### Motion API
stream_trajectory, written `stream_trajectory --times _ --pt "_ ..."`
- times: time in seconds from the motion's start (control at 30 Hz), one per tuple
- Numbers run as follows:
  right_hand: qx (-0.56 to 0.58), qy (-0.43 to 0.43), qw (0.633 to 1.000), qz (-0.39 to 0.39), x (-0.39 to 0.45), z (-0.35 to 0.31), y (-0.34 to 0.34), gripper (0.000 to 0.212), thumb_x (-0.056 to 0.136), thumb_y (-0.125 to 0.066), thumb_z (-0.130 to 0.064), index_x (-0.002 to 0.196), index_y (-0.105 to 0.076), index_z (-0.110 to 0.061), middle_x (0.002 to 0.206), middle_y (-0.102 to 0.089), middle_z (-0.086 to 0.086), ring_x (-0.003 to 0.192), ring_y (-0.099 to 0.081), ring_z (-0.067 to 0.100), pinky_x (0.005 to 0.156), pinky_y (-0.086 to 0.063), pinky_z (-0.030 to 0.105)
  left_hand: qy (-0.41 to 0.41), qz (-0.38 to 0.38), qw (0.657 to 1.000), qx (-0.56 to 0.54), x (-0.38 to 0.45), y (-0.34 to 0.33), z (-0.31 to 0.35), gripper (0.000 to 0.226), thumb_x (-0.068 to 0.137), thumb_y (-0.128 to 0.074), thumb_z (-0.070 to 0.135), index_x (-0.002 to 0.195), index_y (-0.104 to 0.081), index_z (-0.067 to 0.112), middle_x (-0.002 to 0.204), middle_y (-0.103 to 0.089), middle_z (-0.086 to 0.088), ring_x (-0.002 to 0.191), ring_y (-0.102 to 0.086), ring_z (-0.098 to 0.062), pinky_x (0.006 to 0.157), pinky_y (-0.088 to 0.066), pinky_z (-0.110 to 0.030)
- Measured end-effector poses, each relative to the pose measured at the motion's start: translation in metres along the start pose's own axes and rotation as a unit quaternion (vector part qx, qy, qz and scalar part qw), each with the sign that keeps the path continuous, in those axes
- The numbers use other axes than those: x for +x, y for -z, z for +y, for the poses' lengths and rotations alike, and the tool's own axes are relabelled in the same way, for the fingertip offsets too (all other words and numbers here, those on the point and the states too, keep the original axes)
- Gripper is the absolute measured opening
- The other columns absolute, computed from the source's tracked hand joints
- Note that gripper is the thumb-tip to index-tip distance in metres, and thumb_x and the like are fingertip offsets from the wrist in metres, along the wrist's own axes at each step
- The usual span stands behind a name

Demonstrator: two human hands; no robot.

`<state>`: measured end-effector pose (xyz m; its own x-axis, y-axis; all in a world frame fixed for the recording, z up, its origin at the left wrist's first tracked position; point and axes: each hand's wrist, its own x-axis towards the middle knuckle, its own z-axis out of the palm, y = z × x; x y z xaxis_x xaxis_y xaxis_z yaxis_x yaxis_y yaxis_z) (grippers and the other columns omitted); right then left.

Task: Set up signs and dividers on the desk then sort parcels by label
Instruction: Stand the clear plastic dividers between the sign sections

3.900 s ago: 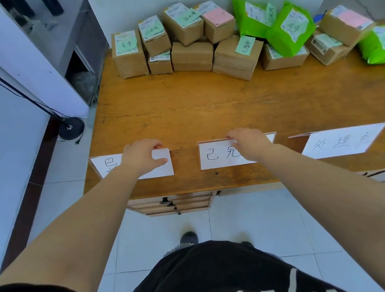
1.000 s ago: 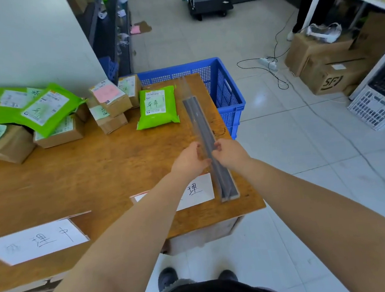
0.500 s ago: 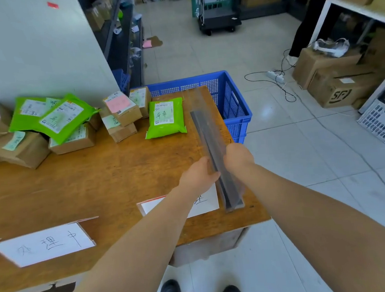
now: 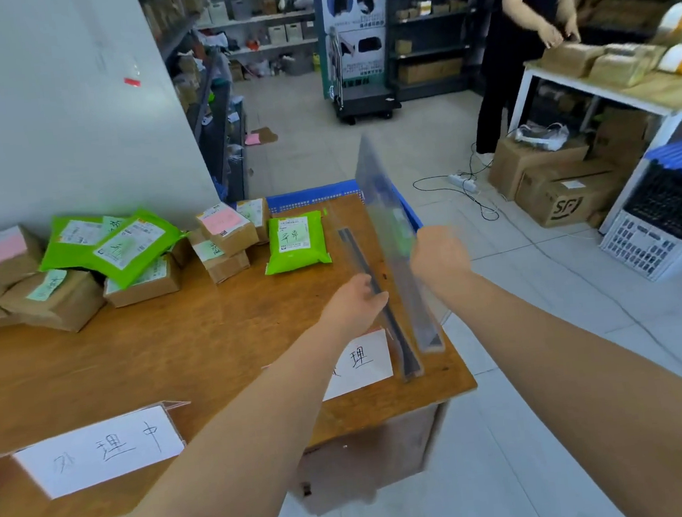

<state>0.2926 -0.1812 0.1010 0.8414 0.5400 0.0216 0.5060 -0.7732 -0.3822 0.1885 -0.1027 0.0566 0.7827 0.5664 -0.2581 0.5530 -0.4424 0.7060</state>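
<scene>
Two clear acrylic dividers with dark base strips are at the desk's right end. My left hand (image 4: 354, 305) grips the one lying on the wooden desk (image 4: 173, 349), the left divider (image 4: 397, 336). My right hand (image 4: 439, 255) holds the second divider (image 4: 387, 216), lifted and tilted above the desk edge. A white sign (image 4: 361, 360) lies partly under my left arm. Another white sign in a clear holder (image 4: 100, 454) stands at the front edge. Brown boxes (image 4: 225, 238) and green mailer bags (image 4: 296, 241) with labels are piled along the wall.
A blue plastic crate (image 4: 312, 194) stands beyond the desk's far right corner. Cardboard boxes (image 4: 562, 195) and cables lie on the floor to the right. Another person (image 4: 526, 32) works at a white table with parcels. Shelving fills the background.
The two dividers were held together as one bundle. My right hand has pulled one away and raised it, while the left keeps the other on the desk. The camera has tilted upward.
</scene>
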Motion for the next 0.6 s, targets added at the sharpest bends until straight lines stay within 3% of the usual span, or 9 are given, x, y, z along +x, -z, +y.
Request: stream_trajectory --times 0.2,0.27,0.3,0.37,0.43,0.5,0.57,0.6 --pt "0.024 0.067 0.993 0.091 -0.039 -0.050 0.027 0.023 0.095 -0.040 -0.007 0.106 -0.059 0.002 0.105 -0.063 0.019 0.098 -0.061 0.036 0.070 -0.043 0.034 0.010 0.042 0.984 -0.170 -0.032 0.037 -0.012 0.056 0.093 -0.052 0.036 0.143 -0.034 0.016 0.142 -0.045 -0.004 0.128 -0.045 -0.021 0.099 -0.036 -0.027" --pt "0.060 0.088 0.987 0.123 -0.054 -0.073 0.027 0.022 0.095 -0.040 -0.008 0.079 -0.055 -0.004 0.086 -0.059 0.016 0.083 -0.055 0.033 0.064 -0.033 0.032 0.016 0.063 0.970 -0.233 -0.046 0.053 -0.020 0.056 0.093 -0.052 0.035 0.142 -0.033 0.016 0.140 -0.046 0.000 0.124 -0.046 -0.018 0.093 -0.035 -0.022" --pt "0.089 0.094 0.982 0.135 -0.062 -0.085 0.027 0.030 0.094 -0.041 -0.009 0.064 -0.044 -0.010 0.074 -0.052 0.013 0.075 -0.048 0.030 0.061 -0.028 0.030 0.014 0.078 0.962 -0.259 -0.053 0.063 -0.025 0.053 0.094 -0.051 0.033 0.141 -0.033 0.015 0.135 -0.047 0.003 0.119 -0.046 -0.015 0.092 -0.034 -0.021" --pt "0.157 0.106 0.971 0.145 -0.081 -0.109 0.023 0.039 0.091 -0.045 -0.010 0.054 -0.034 -0.012 0.057 -0.040 0.006 0.065 -0.038 0.025 0.055 -0.023 0.030 0.027 0.099 0.943 -0.318 -0.069 0.084 -0.036 0.048 0.095 -0.050 0.032 0.138 -0.035 0.018 0.119 -0.050 0.003 0.106 -0.047 -0.014 0.090 -0.039 -0.026" --pt "0.205 0.123 0.962 0.131 -0.102 -0.133 0.015 0.031 0.088 -0.051 -0.010 0.059 -0.052 0.001 0.056 -0.048 0.009 0.063 -0.042 0.026 0.054 -0.030 0.032 0.059 0.104 0.909 -0.399 -0.084 0.103 -0.055 0.044 0.093 -0.053 0.037 0.131 -0.041 0.019 0.107 -0.056 0.001 0.095 -0.054 -0.017 0.081 -0.047 -0.034" --pt "0.231 0.148 0.956 0.108 -0.124 -0.154 -0.001 0.027 0.087 -0.054 -0.011 0.073 -0.061 0.010 0.067 -0.063 0.019 0.068 -0.054 0.033 0.064 -0.042 0.036 0.083 0.120 0.864 -0.483 -0.103 0.119 -0.081 0.050 0.089 -0.058 0.042 0.130 -0.046 0.015 0.108 -0.063 -0.004 0.092 -0.061 -0.021 0.070 -0.051 -0.033" --pt "0.260 0.171 0.948 0.072 -0.146 -0.171 -0.024 0.027 0.088 -0.056 -0.013 0.069 -0.061 0.005 0.070 -0.067 0.016 0.073 -0.061 0.033 0.069 -0.049 0.035 0.105 0.146 0.845 -0.504 -0.121 0.128 -0.112 0.057 0.084 -0.061 0.047 0.130 -0.046 0.016 0.118 -0.062 -0.006 0.102 -0.061 -0.024 0.075 -0.053 -0.037" --pt "0.274 0.173 0.945 0.054 -0.156 -0.179 -0.035 0.028 0.089 -0.057 -0.014 0.064 -0.059 -0.001 0.067 -0.066 0.011 0.071 -0.060 0.031 0.065 -0.048 0.027 0.111 0.162 0.845 -0.498 -0.131 0.131 -0.126 0.057 0.084 -0.061 0.049 0.129 -0.046 0.017 0.119 -0.060 -0.006 0.105 -0.060 -0.025 0.082 -0.053 -0.039"
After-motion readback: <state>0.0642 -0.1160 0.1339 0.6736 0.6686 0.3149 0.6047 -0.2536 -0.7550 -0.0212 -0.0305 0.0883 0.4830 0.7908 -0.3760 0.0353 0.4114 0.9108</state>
